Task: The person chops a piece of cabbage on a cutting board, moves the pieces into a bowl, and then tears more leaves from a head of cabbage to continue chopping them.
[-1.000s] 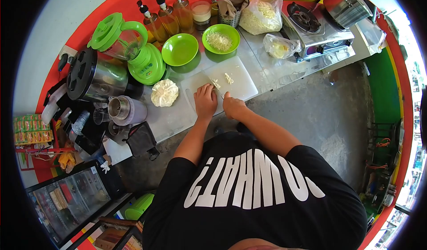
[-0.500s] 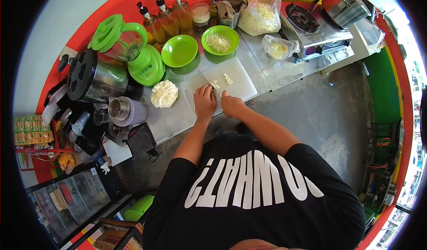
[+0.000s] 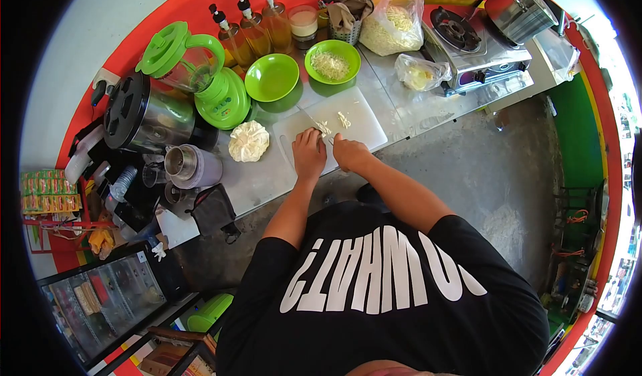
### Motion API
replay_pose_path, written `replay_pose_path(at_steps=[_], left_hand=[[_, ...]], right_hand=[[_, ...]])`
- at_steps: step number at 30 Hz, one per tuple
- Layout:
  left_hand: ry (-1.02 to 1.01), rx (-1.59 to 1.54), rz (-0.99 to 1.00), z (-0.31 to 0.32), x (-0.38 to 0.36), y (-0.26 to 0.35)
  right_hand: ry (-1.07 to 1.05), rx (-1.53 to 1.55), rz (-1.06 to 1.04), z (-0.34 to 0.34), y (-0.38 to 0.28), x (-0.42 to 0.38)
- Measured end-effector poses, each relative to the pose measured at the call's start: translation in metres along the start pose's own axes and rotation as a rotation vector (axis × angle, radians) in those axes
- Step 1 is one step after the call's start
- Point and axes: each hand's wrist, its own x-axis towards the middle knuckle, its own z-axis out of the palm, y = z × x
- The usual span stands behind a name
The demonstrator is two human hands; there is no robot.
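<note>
My right hand (image 3: pixel 350 152) is closed around the handle of a knife (image 3: pixel 308 116), whose thin blade points away to the upper left across the white cutting board (image 3: pixel 364 118). Beside the blade, my left hand (image 3: pixel 309 152) curls its fingers down on a pale piece of cabbage, mostly hidden beneath them. Shredded cabbage (image 3: pixel 324 128) lies at the fingertips and the blade, with a smaller pile of shreds (image 3: pixel 344 120) farther right on the board. Left of the board sits a cut cabbage head (image 3: pixel 249 141). A green bowl of shreds (image 3: pixel 330 62) stands behind the board.
Another green bowl (image 3: pixel 271 77) stands beside a green blender (image 3: pixel 219 98). Pump bottles (image 3: pixel 255 33) line the wall. To the right are a bag of shredded cabbage (image 3: pixel 393 25), a smaller plastic bag (image 3: pixel 421 72) and a gas stove (image 3: pixel 481 55). A steel flask (image 3: pixel 192 166) stands left.
Both hands stay at the board in nearly the same place, with the knife still in the right. The whole view has shifted very slightly.
</note>
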Motion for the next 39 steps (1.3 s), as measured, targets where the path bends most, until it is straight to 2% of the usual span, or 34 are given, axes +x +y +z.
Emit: replay_pose_path(at_steps=[10, 13, 15, 22, 28, 32, 39], left_hand=[[0.003, 0.016, -0.010, 0.002, -0.001, -0.002], [0.018, 0.011, -0.016, 0.002, -0.002, -0.002], [0.025, 0.041, -0.011, 0.002, -0.002, -0.002], [0.023, 0.064, -0.043, 0.001, -0.001, 0.000], [0.035, -0.012, -0.060, -0.001, 0.000, -0.001], [0.038, -0.019, -0.057, 0.000, 0.000, -0.001], [-0.005, -0.098, -0.107, -0.002, -0.002, 0.002]], right_hand=[[0.015, 0.060, 0.030, 0.018, 0.004, -0.011], [-0.043, -0.029, -0.022, 0.016, 0.013, -0.009], [0.094, 0.197, -0.027, 0.027, 0.026, -0.008], [0.275, 0.348, 0.077, 0.030, 0.039, -0.029], [0.341, 0.281, -0.020, 0.030, 0.027, -0.037], [0.344, 0.259, -0.008, 0.026, 0.020, -0.043], [0.290, 0.021, 0.011, 0.006, 0.016, -0.055]])
